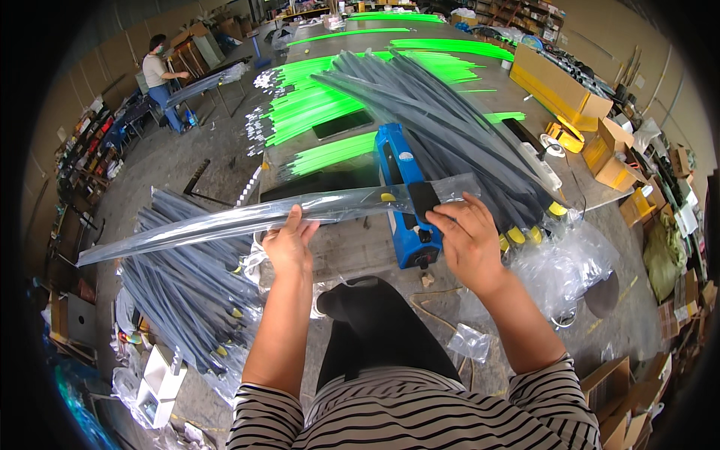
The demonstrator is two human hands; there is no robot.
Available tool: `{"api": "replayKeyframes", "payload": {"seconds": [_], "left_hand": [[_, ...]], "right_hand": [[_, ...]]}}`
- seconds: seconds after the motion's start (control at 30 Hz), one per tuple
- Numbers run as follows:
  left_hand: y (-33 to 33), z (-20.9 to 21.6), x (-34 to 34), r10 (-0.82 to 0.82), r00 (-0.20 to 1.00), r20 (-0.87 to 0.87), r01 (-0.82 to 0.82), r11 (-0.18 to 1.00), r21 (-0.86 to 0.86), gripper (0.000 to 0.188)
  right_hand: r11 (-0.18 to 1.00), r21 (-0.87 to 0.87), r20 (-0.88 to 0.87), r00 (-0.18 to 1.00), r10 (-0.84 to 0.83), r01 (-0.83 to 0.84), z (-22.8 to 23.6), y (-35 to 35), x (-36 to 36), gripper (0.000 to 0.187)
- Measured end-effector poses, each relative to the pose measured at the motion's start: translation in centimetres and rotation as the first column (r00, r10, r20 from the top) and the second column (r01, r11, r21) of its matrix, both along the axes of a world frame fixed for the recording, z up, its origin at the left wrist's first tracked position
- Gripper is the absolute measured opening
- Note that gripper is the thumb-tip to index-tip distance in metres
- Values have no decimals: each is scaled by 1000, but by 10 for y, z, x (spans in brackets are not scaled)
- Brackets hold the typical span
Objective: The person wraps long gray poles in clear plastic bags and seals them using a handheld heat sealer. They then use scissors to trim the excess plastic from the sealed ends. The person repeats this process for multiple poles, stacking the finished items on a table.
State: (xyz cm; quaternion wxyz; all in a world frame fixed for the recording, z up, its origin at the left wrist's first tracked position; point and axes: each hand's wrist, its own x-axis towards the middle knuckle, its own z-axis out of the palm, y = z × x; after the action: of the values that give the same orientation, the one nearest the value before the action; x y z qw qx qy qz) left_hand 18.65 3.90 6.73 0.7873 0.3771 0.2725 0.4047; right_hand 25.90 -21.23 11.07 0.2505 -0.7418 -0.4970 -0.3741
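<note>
A long clear plastic sleeve (172,235) with something dark and slender inside stretches from the left across a blue bag sealer (403,159). My left hand (288,244) is closed around the sleeve near its middle, with the thumb on top. Beyond the sealer, my right hand (469,241) pinches the sleeve's flat right end. That end lies across the sealer beside its black pad. A yellow spot shows inside the sleeve, just left of the sealer.
Wrapped dark bundles lie on the table (592,193) to the right, and another pile (176,281) sits at the left. Bright green rods (322,105) spread behind the sealer. A yellow tape dispenser (564,135) and cardboard box (559,88) stand right. Far left, another person (157,75) works.
</note>
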Motion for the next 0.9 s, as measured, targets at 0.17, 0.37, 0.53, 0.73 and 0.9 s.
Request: {"api": "replayKeyframes", "payload": {"seconds": [0.17, 0.37, 0.53, 0.73, 0.9], "left_hand": [[0, -3, 0, -27, 1000, -1, 27, 999, 35, 24], [1, -5, 0, -22, 1000, -17, 22, 1000, 17, 18], [1, -6, 0, -8, 1000, -15, 8, 1000, -1, 16], [-1, -5, 1, -3, 1000, -19, 3, 999, -33, 15], [6, -7, -18, -32, 997, 71, 35, 998, -43, 21]], "right_hand": [[996, 89, -34, 999, -24, 27, -22, 4, -5, 26], [989, 144, -45, 999, -27, 33, -24, 9, -5, 26], [983, 182, -56, 998, -21, 31, -25, 11, -7, 25], [988, 150, -42, 998, -39, 44, -24, 9, -7, 29], [959, 265, -61, 994, -87, 100, 0, 4, -29, 34]]}}
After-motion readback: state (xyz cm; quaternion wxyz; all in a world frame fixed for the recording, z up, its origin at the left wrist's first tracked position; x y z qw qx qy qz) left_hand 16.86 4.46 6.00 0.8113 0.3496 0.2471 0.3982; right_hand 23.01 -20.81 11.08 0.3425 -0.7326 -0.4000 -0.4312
